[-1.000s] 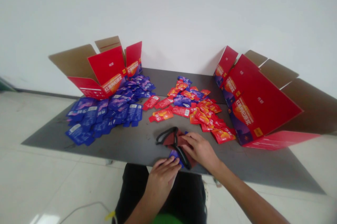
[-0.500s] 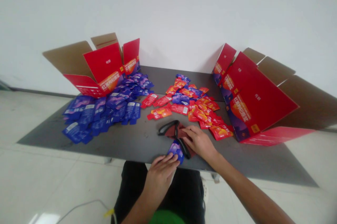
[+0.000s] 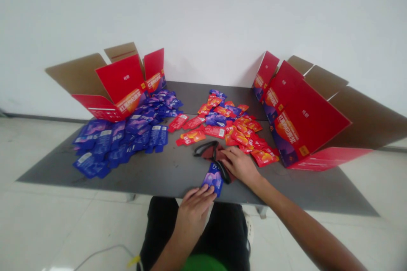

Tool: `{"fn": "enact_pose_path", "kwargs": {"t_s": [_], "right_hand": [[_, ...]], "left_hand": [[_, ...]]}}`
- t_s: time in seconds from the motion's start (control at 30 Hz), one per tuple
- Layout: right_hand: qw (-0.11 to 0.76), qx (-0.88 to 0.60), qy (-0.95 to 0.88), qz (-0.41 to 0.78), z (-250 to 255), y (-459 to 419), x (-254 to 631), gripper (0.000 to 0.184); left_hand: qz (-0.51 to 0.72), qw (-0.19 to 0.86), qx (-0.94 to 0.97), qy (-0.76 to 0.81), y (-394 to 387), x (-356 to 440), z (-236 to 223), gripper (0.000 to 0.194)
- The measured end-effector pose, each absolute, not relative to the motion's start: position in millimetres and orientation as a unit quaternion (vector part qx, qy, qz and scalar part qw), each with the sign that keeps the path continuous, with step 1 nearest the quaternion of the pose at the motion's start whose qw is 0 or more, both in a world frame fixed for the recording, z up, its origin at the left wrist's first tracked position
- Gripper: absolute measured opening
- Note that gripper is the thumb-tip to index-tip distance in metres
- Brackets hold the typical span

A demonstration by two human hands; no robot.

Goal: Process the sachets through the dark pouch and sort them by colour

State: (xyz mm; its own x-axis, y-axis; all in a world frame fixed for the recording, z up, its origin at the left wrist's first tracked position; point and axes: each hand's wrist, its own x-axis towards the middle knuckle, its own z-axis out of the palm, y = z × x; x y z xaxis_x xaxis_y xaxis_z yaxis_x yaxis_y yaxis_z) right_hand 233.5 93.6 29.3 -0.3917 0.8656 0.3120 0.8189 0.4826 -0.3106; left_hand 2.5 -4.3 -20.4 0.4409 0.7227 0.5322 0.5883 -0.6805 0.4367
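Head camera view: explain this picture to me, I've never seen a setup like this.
There is no machine here: a person works with bare hands, and the camera is worn on their head, looking forward and down. On a dark table lie a heap of blue sachets by one opened red cardboard box and a heap of red sachets by another. The left hand has its fingers on a blue sachet. The right hand rests on a dark red cloth with black straps.

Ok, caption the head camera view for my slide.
Left hand on a blue sachet, right hand on a maroon cloth.
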Motion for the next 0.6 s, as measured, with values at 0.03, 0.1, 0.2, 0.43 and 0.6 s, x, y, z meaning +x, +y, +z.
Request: {"fn": "enact_pose_path", "kwargs": {"t_s": [0.03, 0.1, 0.2, 0.43, 0.6], "right_hand": [[0.218, -0.510, -0.831, 0.045, 33, 97, 236, 0.026], [0.228, -0.490, -0.840, 0.049, 40, 89, 232, 0.029], [0.223, -0.427, -0.871, 0.093, 40, 59, 214, 0.033], [0.207, -0.500, -0.839, 0.056, 32, 93, 229, 0.026], [0.236, -0.496, -0.835, 0.038, 47, 87, 227, 0.028]], "left_hand": [[0.359, 0.092, 0.843, 0.390, -4, 3, -21, 0.031], [0.360, 0.090, 0.841, 0.394, -5, 4, -22, 0.030], [0.362, 0.095, 0.830, 0.414, -7, 5, -22, 0.029], [0.358, 0.090, 0.843, 0.392, -4, 2, -18, 0.030], [0.365, 0.088, 0.837, 0.398, -6, 4, -19, 0.030]]}}
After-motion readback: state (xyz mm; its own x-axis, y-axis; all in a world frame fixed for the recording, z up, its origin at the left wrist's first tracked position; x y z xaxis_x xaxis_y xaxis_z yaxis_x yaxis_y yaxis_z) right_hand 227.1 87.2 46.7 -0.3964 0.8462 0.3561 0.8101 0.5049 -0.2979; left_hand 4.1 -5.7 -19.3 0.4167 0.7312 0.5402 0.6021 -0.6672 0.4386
